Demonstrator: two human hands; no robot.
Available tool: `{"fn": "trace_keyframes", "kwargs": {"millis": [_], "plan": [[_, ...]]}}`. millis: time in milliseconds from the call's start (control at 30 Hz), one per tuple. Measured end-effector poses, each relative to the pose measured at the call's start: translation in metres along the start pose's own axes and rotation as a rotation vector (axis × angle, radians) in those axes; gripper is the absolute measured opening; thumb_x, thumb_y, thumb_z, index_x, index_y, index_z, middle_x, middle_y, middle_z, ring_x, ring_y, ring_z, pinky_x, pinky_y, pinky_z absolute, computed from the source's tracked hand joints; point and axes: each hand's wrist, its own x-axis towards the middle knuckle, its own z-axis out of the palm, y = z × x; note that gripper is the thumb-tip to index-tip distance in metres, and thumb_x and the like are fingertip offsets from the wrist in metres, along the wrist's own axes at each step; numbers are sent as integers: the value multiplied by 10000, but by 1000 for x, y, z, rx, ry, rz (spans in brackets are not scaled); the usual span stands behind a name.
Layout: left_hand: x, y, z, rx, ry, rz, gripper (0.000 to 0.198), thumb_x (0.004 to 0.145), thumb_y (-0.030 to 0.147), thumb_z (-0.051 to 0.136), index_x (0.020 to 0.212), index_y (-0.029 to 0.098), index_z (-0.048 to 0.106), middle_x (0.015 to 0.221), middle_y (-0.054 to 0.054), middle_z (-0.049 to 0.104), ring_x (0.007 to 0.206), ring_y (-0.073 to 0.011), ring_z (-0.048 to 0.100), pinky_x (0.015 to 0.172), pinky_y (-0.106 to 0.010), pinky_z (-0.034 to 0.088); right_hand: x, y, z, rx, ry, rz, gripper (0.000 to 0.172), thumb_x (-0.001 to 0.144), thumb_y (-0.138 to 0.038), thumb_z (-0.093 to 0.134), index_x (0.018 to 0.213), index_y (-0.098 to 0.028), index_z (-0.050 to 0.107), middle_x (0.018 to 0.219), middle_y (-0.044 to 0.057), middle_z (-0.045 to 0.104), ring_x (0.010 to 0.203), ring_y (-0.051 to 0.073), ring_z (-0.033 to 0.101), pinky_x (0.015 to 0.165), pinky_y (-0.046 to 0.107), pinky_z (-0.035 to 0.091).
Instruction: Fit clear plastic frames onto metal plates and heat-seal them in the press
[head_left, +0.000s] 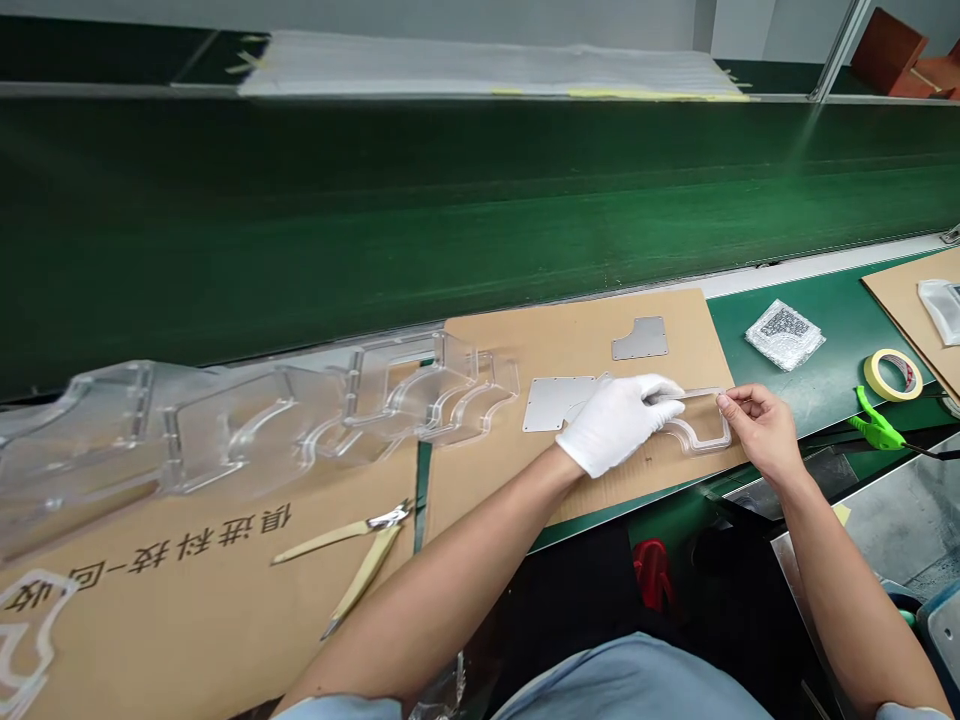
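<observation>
Between my hands is a clear plastic cover [709,445] with a raised rim, held just over the cardboard sheet [480,490]. My left hand [622,415], in a white glove, pinches its left part. My bare right hand [761,425] grips the upper right corner between thumb and fingers. Close to the left of the glove lies a grey metal plate [547,403], partly covered by the glove and clear plastic. Another grey plate [641,338] with a notched corner rests farther back on the cardboard.
Several clear plastic covers [277,430] stand in a row at left. Yellow-handled nippers [367,560] lie open on printed cardboard. At right are bagged parts [784,334], a tape roll [892,375] and a bright green tool [876,425]. A green conveyor belt [480,220] runs behind.
</observation>
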Motion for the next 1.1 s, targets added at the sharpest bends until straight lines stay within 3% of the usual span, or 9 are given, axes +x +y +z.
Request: {"fn": "trace_keyframes", "kwargs": {"millis": [100,233,500,800,1000,1100], "plan": [[-1,1,1,17,-10,35,228,919,336,647,1031,236,817,1044,-4,827,951,-214,735,950,-306,559,0,0,1,-3,-7,13,436,840,-647,830,941,-229,760,853,46,723,723,187,615,669,326,498],[0,2,1,22,-6,36,233,923,331,643,1045,230,815,1039,-5,826,945,-213,735,935,-302,565,0,-5,1,35,-27,45,457,823,-653,835,965,-224,763,839,39,714,712,181,602,650,321,492],[1,-3,5,-21,23,10,237,929,340,654,1064,230,815,1062,-4,829,949,-206,741,893,-279,575,-15,-7,-13,25,-129,116,613,785,-572,894,1257,-225,715,1197,78,685,843,172,667,830,381,560],[2,-3,6,2,39,12,217,928,313,656,1049,237,820,1038,13,830,935,-193,740,897,-262,572,-13,-4,-14,96,-129,194,602,752,-606,913,1158,-211,711,1091,77,702,858,193,660,827,412,587],[3,-4,7,-8,47,6,222,929,316,650,1047,237,820,1041,12,832,931,-198,743,894,-272,574,-23,-10,-18,67,-179,147,559,806,-537,890,1237,-247,683,1316,107,689,941,207,691,892,435,602],[3,-3,7,-10,50,0,216,930,317,649,1035,240,822,1041,12,833,927,-200,744,881,-277,574,-24,-9,-18,79,-193,150,525,799,-513,896,1204,-249,692,1317,105,691,913,197,683,905,448,607]]}}
